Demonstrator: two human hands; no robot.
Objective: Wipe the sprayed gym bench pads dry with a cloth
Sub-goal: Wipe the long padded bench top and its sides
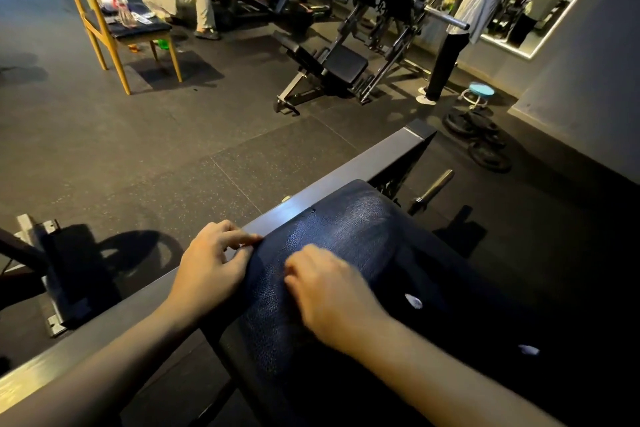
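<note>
The left hand (214, 263) pinches the bench pad (363, 229) at its 7 o'clock edge. The right hand (334, 298) curls on it at 6, blurred, with no cloth in sight. Best bet: brace that edge and wipe long overlapping strokes toward 1 o'clock.

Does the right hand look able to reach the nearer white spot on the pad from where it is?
Probably yes. The right hand lies on the pad, and the nearer white spot sits on that same surface just beside its wrist, with nothing between them.
</note>
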